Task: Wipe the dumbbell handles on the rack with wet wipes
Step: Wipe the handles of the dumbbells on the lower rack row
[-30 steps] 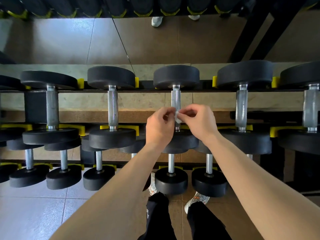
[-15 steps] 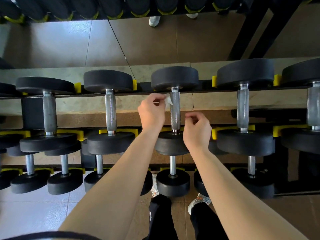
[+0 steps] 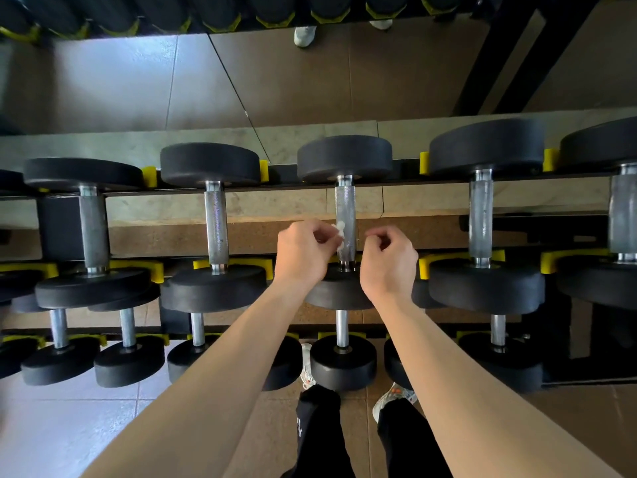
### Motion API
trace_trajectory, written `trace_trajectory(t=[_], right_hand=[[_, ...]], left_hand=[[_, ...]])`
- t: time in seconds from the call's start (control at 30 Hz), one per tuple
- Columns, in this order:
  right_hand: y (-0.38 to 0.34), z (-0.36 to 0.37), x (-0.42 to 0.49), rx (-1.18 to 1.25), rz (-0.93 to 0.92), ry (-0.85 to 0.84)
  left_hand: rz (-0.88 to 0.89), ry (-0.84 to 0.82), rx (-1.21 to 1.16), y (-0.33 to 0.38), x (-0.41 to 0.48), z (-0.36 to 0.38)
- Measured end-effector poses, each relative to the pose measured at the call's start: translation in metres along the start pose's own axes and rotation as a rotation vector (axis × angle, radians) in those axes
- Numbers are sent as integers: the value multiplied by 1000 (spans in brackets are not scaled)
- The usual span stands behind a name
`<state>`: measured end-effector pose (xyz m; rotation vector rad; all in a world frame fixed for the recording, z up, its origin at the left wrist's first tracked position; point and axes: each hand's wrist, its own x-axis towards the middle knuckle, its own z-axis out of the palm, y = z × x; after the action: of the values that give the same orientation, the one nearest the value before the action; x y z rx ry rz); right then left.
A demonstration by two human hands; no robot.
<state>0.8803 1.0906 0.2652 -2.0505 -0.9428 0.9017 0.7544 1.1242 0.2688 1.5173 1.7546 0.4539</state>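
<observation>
A black dumbbell with a knurled steel handle (image 3: 345,208) lies on the top tier of the rack, in the middle. My left hand (image 3: 303,253) pinches a small crumpled white wet wipe (image 3: 339,234) and presses it against the left side of that handle, near its lower end. My right hand (image 3: 389,263) hovers just right of the handle, fingers curled, with nothing visible in it. The lower end of the handle is partly hidden behind my hands.
More black dumbbells fill the top tier to the left (image 3: 215,222) and right (image 3: 481,219), seated in yellow cradles (image 3: 427,267). A lower tier (image 3: 341,329) holds smaller dumbbells. A mirror behind reflects the rack. My legs and shoes (image 3: 393,398) stand on the tiled floor below.
My left hand slid the wipe down the handle from its upper end to its lower part. My right hand let go of the wipe a second ago and stays beside the handle.
</observation>
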Motion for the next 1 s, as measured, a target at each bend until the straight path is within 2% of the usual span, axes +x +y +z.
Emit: trace_trajectory(t=[0.07,0.23,0.33,0.4,0.5,0.57,0.67,0.73,0.9,1.0], right_hand=[[0,-1,0,1,4,-11],[0,-1,1,9,16,-16],[0,-1,1,11,16,-20],[0,-2,1,10,16,-26],[0,-1,1,-3,13,-30],[0,-1,1,-5,9,-32],[-1,-1,1,3,8,-32],[-1,-2,0,10,6,-24],[-1,-3,0,-2,2,-37],[-1,-3,0,-6,-4,-39]], left_hand=[[-5,21,-6,3,3,-1],[-64,229,-185,31,27,0],[-3,159,-104,28,22,-2],[30,20,-16,13,9,-6],[-23,-167,89,-8,-8,-8],[-41,-158,80,-9,-7,-7],[-97,21,-76,4,8,-5],[-92,69,-98,11,13,-2],[-59,-151,27,-7,-8,-5],[-44,-100,3,-5,-5,-4]])
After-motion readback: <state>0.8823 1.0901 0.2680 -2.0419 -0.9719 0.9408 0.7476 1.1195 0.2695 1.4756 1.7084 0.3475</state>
